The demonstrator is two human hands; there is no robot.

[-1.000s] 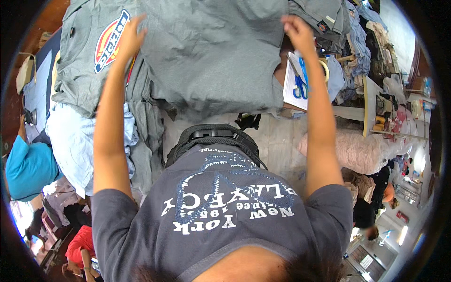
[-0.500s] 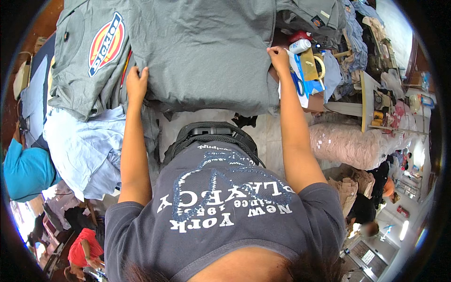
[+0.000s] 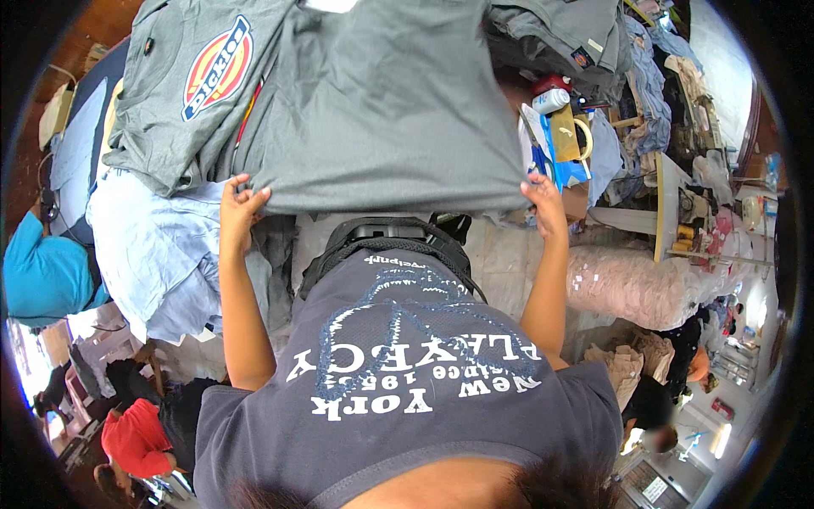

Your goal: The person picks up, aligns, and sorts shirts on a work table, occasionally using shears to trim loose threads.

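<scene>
A plain grey T-shirt (image 3: 390,119) is spread out before me, its near edge hanging over the table's front. My left hand (image 3: 242,204) pinches the left end of that edge, thumb and fingers closed on the cloth. At the opposite end, my right hand (image 3: 544,202) grips the cloth the same way. The fabric runs taut between both hands. Left of it lies another grey T-shirt (image 3: 161,127) bearing a large colourful printed emblem (image 3: 219,68). Striped trim shows between the two shirts.
A pile of light blue shirts (image 3: 148,246) sits at left. Right of the shirt are scissors (image 3: 540,153), a white bottle (image 3: 551,102) and a tape roll (image 3: 582,137). More grey garments (image 3: 568,42) lie far right. A pink wrapped bundle (image 3: 627,284) and co-workers (image 3: 55,270) are nearby.
Both hands have moved nearer to me, from the shirt's sides to the two ends of its near edge. That edge is now pulled straight.
</scene>
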